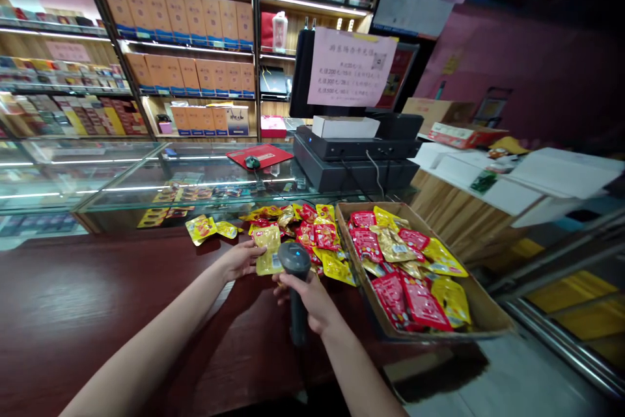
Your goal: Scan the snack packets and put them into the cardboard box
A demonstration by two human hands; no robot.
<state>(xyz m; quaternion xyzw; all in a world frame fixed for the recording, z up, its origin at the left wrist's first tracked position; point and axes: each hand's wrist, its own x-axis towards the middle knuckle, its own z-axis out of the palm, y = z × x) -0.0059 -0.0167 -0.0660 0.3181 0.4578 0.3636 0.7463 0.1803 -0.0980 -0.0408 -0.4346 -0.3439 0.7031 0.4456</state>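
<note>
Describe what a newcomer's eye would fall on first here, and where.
Red and yellow packets would probably stand out first, heaped on the table and lying in the cardboard box at right. Near the centre, the right hand grips a dark scanner close to a gold packet in the left hand.

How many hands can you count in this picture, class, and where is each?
2. The left hand holds a yellow packet in front of the loose pile; the right hand grips a dark scanner beside that packet. No others show.
</note>
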